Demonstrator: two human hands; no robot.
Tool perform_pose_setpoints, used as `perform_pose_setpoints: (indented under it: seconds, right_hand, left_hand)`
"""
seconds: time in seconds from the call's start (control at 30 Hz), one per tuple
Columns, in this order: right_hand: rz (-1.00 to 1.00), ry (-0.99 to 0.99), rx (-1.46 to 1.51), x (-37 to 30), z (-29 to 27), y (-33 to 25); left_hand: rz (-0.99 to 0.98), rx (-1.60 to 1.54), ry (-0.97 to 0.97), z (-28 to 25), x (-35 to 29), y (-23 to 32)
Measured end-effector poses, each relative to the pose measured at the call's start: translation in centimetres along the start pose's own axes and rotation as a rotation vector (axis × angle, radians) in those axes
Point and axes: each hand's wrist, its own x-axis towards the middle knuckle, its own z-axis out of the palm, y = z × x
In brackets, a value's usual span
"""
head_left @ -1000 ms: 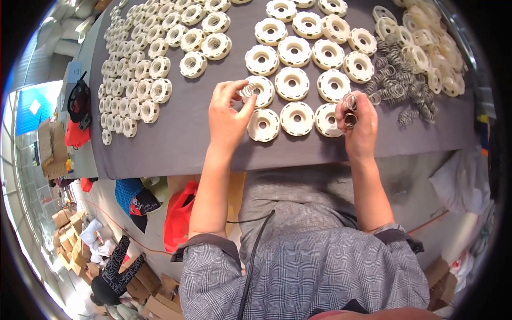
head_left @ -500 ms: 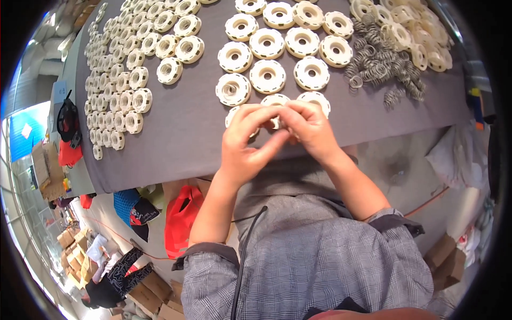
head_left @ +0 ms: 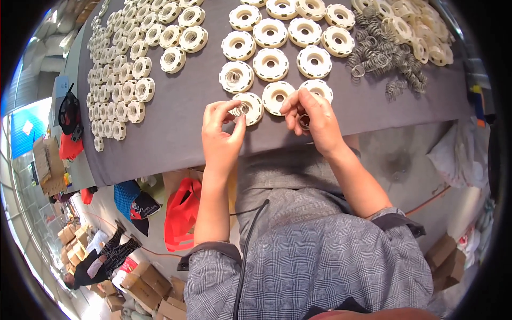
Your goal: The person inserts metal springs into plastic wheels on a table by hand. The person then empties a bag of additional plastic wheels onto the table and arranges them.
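Observation:
My left hand (head_left: 220,133) pinches a metal coil spring (head_left: 237,111) between thumb and fingers. That spring is over the nearest cream plastic ring (head_left: 254,109), a round part with a notched rim; I cannot tell whether it touches it. My right hand (head_left: 321,121) is curled around another coil spring (head_left: 304,122), partly hidden by the fingers, at the front of the table. Beside it lies a ring (head_left: 277,97) with a bare centre hole. Farther up, one ring (head_left: 236,77) has a spring lying in its middle.
Many rings holding springs (head_left: 144,89) stand in rows at the left on the grey-covered table (head_left: 186,117). A heap of loose springs (head_left: 381,50) lies at the right, beside piled translucent plastic parts (head_left: 421,32). A red bag (head_left: 181,218) is below the table edge.
My hands were together over the front rings and have now moved apart, left hand leftward, right hand slightly right. A spring now shows in each. The view has shifted slightly.

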Motion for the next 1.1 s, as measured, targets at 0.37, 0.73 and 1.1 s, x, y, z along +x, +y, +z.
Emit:
perform_pose_setpoints:
  seconds: [0.37, 0.73, 1.1]
  right_hand:
    - [-0.013, 0.024, 0.018, 0.1, -0.3, 0.5]
    - [-0.007, 0.033, 0.064, 0.6, -0.3, 0.5]
    - [-0.293, 0.099, 0.137, 0.3, 0.0, 4.0]
  left_hand:
    - [-0.189, -0.523, 0.07, 0.6, -0.1, -1.3]
    - [0.189, 0.303, 0.087, 0.7, -0.4, -2.6]
    - [0.357, 0.161, -0.297, 4.7, -0.3, 3.7]
